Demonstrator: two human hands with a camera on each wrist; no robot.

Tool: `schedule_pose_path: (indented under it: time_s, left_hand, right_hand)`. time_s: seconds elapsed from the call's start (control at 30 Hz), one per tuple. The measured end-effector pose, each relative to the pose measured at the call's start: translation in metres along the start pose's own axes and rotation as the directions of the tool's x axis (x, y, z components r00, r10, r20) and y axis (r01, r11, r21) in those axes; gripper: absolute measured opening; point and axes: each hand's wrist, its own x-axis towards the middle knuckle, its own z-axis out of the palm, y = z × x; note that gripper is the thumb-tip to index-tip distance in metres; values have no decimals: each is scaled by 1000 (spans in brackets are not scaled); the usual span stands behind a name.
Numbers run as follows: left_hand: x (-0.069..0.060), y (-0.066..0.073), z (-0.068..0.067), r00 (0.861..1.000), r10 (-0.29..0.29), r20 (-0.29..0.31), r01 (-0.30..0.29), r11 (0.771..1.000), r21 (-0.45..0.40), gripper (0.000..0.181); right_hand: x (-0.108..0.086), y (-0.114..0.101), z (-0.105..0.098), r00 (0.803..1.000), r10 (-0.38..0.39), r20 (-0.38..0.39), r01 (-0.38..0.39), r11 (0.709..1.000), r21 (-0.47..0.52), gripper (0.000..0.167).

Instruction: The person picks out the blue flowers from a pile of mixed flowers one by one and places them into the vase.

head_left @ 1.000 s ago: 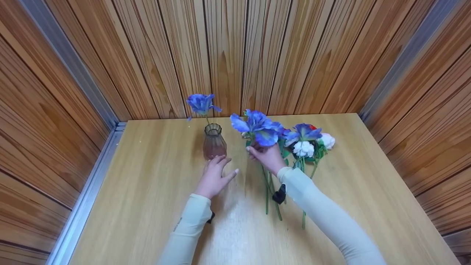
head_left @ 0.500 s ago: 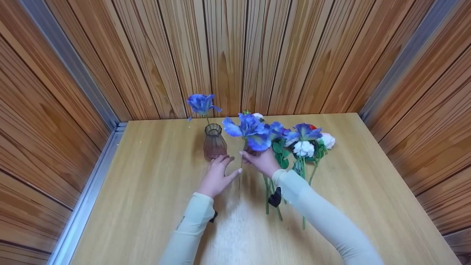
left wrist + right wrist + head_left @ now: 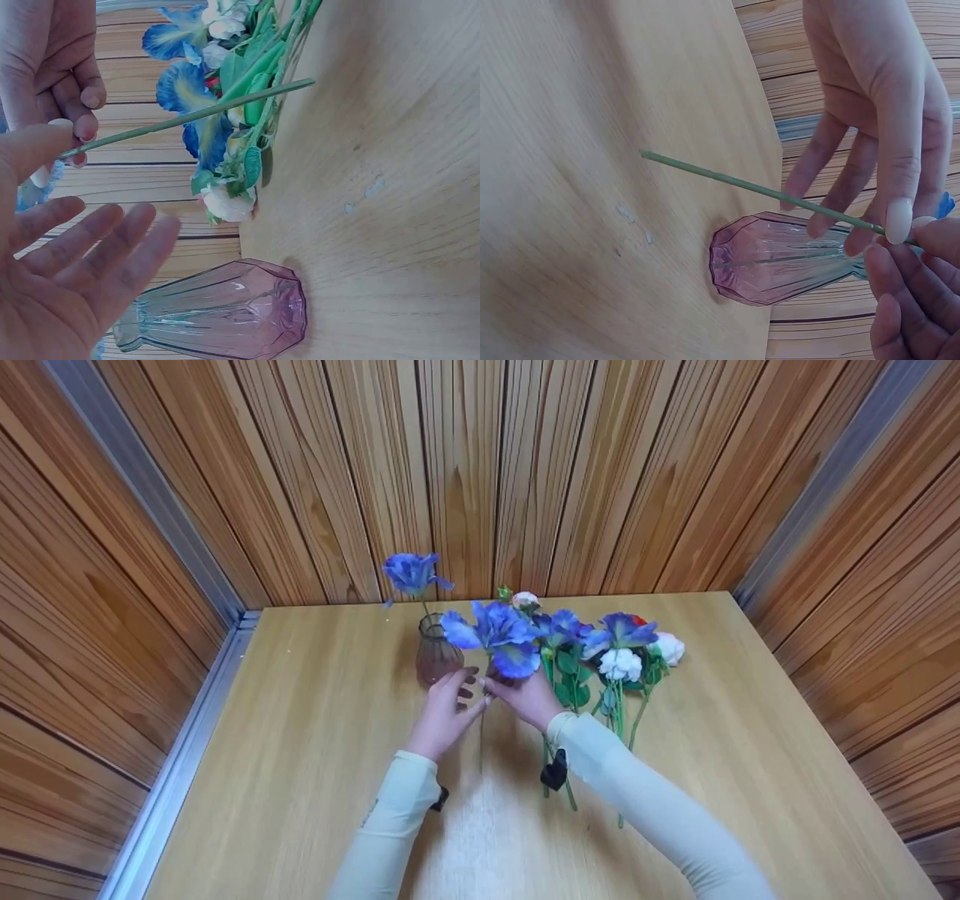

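Probably light, blue flower [image 3: 496,631]: stem [image 3: 757,184] thin, likely stiff; petals [image 3: 516,660] likely soft, easily creased. Best hold: stem, below petals. Flower held above table [image 3: 315,780], near vase [image 3: 433,660], which looks slippery, fragile, holds 1 other flower [image 3: 411,574]. Right hand [image 3: 531,701] pinches stem; left hand [image 3: 441,720] touches it with thumb, fingers spread.

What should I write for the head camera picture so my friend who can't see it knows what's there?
A person's right hand holds a blue iris upright, the left hand close beside it. Just beyond, a glass vase holds another blue flower, and more loose flowers lie on the wooden table to the right.
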Motion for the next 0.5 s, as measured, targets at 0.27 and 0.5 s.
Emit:
schedule_pose_path:
  time_s: [0.27,0.5]
  left_hand:
    - [3,0,2,995,96,-37,-97,995,-13,30]
    - [4,-1,4,989,140,-56,-141,990,-13,23]
  right_hand:
    - [-4,2,3,1000,-9,-16,9,1000,-14,48]
    - [-5,3,5,1000,6,18,-5,1000,-8,47]
